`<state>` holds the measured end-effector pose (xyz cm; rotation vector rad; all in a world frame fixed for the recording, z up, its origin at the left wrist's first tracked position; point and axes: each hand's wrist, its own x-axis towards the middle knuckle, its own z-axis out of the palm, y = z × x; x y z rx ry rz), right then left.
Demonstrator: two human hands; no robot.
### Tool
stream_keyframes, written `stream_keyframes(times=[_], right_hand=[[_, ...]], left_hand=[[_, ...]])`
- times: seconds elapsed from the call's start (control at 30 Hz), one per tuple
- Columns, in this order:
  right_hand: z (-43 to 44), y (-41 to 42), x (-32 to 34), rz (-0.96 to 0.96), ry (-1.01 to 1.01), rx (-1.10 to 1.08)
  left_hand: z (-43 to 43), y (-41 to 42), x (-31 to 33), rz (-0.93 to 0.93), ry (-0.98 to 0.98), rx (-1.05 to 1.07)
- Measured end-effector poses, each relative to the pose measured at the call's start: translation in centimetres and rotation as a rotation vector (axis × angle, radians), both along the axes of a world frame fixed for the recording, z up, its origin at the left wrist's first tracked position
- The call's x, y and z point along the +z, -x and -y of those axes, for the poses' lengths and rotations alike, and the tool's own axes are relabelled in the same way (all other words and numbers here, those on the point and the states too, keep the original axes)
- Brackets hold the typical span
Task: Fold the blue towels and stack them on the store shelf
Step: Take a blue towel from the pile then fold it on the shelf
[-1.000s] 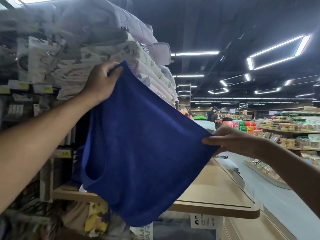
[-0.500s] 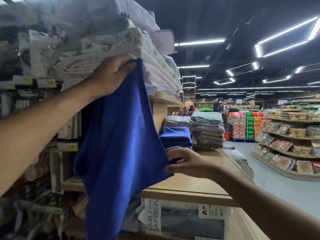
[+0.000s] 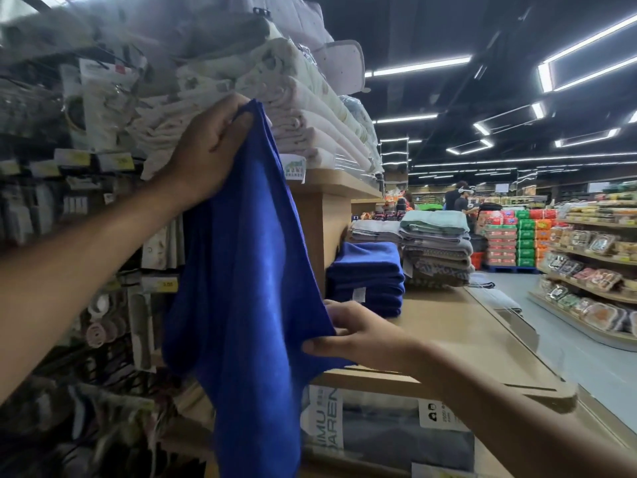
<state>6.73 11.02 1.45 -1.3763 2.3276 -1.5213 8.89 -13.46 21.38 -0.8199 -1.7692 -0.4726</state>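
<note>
The blue towel (image 3: 248,270) hangs in the air in front of the shelving, draped long and narrow, its bottom end dropping out of view. My left hand (image 3: 210,157) grips its top edge up high, fingers curled over the bunched cloth, and my right hand (image 3: 358,334) pinches its right edge lower down between thumb and fingers, so my hands are well apart, one above the other, both clamped on the same towel. I judge this to be mid-fold: the cloth looks gathered lengthwise but is not yet a neat packet. The next move probably calls for bringing the low edge up to meet the top one with corners matched, then carrying the packet across to the stack of folded blue towels (image 3: 367,274), which sits on the wooden shelf (image 3: 465,339) just beyond my right hand. That stack shows a small white tag (image 3: 358,294), too small to read. Beside it stands a pile of grey and green towels (image 3: 436,246), and above, cream linens (image 3: 310,108) carry a green-printed label (image 3: 294,169) I cannot make out. On a package (image 3: 324,419) under the shelf I can read only the partial letters "IMU" and "AREN". The yellow price tags (image 3: 160,283) to the left are blurred.
</note>
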Motion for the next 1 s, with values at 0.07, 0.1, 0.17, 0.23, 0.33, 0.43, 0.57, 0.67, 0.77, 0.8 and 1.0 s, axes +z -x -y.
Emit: stream_keyframes(times=[0.07, 0.1, 0.17, 0.23, 0.33, 0.43, 0.57, 0.67, 0.77, 0.8, 1.0], right_hand=[[1.6, -1.1, -1.0, -0.043, 0.025, 0.015], [2.2, -1.4, -1.3, -0.039, 0.047, 0.007], [2.9, -1.5, -1.6, -0.001, 0.077, -0.019], [2.6, -1.4, -1.8, 0.073, 0.070, -0.024], [1.2, -1.3, -2.1, 0.148, 0.024, -0.020], [0.2, -1.4, -2.2, 0.266, 0.037, -0.012], [1.2, -1.7, -2.6, 0.321, -0.004, -0.015], [2.1, -1.8, -3.2, 0.320, -0.020, -0.006], [1.5, -1.5, -3.3, 0.241, -0.019, -0.039], [0.8, -1.4, -3.1, 0.202, -0.006, -0.052], [-6.6, -0.3, 0.7, 0.003, 0.246, -0.212]], left_hand=[[-0.5, 0.0, -0.3, -0.040, 0.008, 0.021], [-0.7, 0.0, -0.5, -0.041, 0.022, 0.031], [-1.1, 0.1, -0.6, -0.020, 0.058, 0.048], [-1.1, 0.2, -0.7, -0.004, 0.083, 0.058], [-0.6, 0.3, -0.8, 0.000, 0.054, 0.041], [-0.1, 0.2, -1.0, -0.004, -0.005, 0.027], [-0.4, 0.3, -1.2, 0.005, -0.023, 0.018], [-0.4, 0.3, -1.3, 0.010, -0.008, 0.021], [0.4, 0.4, -1.2, 0.030, 0.008, 0.051], [0.7, 0.4, -1.3, 0.024, 0.010, 0.051], [3.5, -1.1, -3.2, 0.070, -0.137, 0.026]])
